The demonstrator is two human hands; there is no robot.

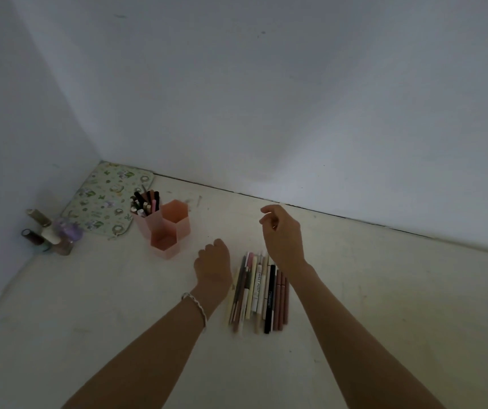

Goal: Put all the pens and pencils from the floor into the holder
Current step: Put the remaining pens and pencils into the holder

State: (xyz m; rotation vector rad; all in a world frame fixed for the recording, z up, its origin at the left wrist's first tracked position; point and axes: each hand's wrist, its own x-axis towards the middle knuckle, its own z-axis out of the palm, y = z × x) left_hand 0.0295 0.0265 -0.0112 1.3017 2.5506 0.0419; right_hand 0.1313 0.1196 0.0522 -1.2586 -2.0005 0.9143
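A row of several pens and pencils [259, 293] lies side by side on the pale floor, between my two forearms. A pink holder [167, 225] made of three hexagonal cups stands to the left of them; its rear left cup holds several pens [145, 202], the other two look empty. My left hand [212, 262] hovers just left of the row, fingers curled under, nothing visible in it. My right hand [281, 231] is raised above the far end of the row, fingers loosely bent and apart, holding nothing.
A patterned green pouch or mat [106, 196] lies in the corner behind the holder. Several small bottles [50, 231] cluster by the left wall. White walls close the left side and the back; bare floor extends to the right and toward me.
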